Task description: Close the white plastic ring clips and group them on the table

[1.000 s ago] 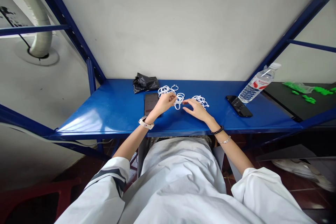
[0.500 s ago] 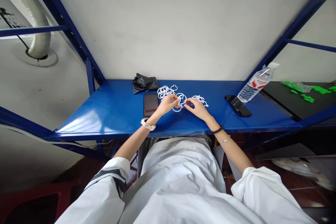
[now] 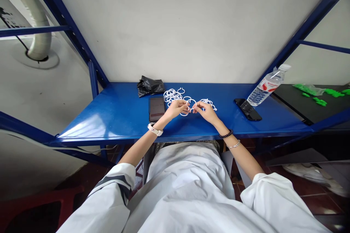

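Between both hands a white plastic ring (image 3: 193, 99) is held up over the blue table (image 3: 131, 120). My left hand (image 3: 176, 109) pinches its left side with closed fingertips, and my right hand (image 3: 207, 112) grips its lower right. A loose pile of white rings (image 3: 172, 95) lies just beyond my left hand, with one or more rings partly hidden under the fingers. Behind my right hand is a smaller group of white rings (image 3: 209, 102), partly covered by that hand. Small details on the held ring are too fine to make out.
A dark flat device (image 3: 156, 109) lies left of my left hand, with a crumpled black plastic bag (image 3: 150, 86) behind it. To the right, a water bottle (image 3: 264, 89) stands beside a black phone (image 3: 248, 110). Green pieces (image 3: 319, 102) lie on a neighbouring dark surface.
My right fingers have closed on the ring, which has shifted slightly right and away from the other rings. My left hand has moved a little to the right.
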`<control>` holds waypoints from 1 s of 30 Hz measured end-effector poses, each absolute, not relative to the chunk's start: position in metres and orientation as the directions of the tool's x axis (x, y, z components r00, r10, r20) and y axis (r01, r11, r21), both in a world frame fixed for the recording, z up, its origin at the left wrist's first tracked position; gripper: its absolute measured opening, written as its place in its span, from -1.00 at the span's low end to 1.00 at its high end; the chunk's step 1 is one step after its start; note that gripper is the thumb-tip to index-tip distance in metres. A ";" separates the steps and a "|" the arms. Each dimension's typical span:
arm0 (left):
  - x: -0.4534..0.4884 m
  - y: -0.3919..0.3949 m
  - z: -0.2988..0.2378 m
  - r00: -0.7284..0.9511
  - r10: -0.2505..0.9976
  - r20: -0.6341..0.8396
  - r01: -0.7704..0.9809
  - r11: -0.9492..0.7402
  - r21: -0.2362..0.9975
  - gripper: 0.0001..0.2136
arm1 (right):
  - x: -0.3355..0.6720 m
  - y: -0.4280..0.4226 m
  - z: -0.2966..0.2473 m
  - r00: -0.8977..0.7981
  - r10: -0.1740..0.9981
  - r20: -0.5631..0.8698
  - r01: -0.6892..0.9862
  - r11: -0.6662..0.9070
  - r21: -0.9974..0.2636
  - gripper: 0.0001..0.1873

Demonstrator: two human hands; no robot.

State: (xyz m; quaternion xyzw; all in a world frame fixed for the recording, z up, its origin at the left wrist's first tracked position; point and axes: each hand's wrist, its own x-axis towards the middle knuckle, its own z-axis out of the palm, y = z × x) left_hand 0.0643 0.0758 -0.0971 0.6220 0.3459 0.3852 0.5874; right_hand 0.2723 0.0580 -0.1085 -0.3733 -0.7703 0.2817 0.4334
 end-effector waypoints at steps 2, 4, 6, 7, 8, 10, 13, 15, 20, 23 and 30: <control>0.066 0.076 -0.100 0.462 0.886 0.037 -0.011 -0.036 0.999 -0.77 | 0.272 0.057 -0.108 -0.348 0.816 0.461 0.327 0.566 -0.757 -0.60; 0.069 0.076 -0.102 0.473 0.881 0.004 -0.005 -0.002 1.000 -0.74 | 0.271 0.057 -0.106 -0.352 0.817 0.458 0.324 0.565 -0.759 -0.59; 0.071 0.076 -0.104 0.500 0.866 -0.016 -0.007 0.023 1.000 -0.68 | 0.271 0.057 -0.106 -0.344 0.822 0.455 0.326 0.559 -0.762 -0.57; 0.071 0.076 -0.105 0.513 0.858 -0.020 -0.009 0.029 1.000 -0.63 | 0.271 0.057 -0.105 -0.338 0.825 0.453 0.330 0.554 -0.764 -0.57; 0.072 0.075 -0.106 0.526 0.850 -0.019 -0.013 0.030 0.999 -0.58 | 0.271 0.057 -0.105 -0.331 0.829 0.451 0.332 0.550 -0.767 -0.56; 0.072 0.075 -0.108 0.551 0.834 -0.004 -0.020 0.018 1.000 -0.45 | 0.271 0.057 -0.104 -0.323 0.834 0.447 0.328 0.542 -0.774 -0.56; 0.072 0.075 -0.110 0.572 0.820 0.027 -0.025 -0.016 1.000 -0.30 | 0.271 0.056 -0.102 -0.333 0.835 0.437 0.307 0.535 -0.788 -0.58; 0.072 0.075 -0.111 0.571 0.820 0.032 -0.020 -0.025 1.000 -0.26 | 0.270 0.055 -0.101 -0.339 0.835 0.434 0.304 0.534 -0.789 -0.58; 0.072 0.076 -0.112 0.569 0.822 0.034 -0.003 -0.038 0.999 -0.24 | 0.270 0.054 -0.102 -0.343 0.832 0.435 0.330 0.540 -0.774 -0.58; 0.071 0.078 -0.114 0.578 0.813 0.078 -0.007 -0.090 0.996 -0.28 | 0.270 0.056 -0.106 -0.315 0.837 0.447 0.343 0.539 -0.769 -0.58; 0.068 0.081 -0.115 0.601 0.780 0.177 0.018 -0.234 0.972 -0.46 | 0.273 0.060 -0.111 -0.232 0.823 0.519 0.353 0.568 -0.743 -0.46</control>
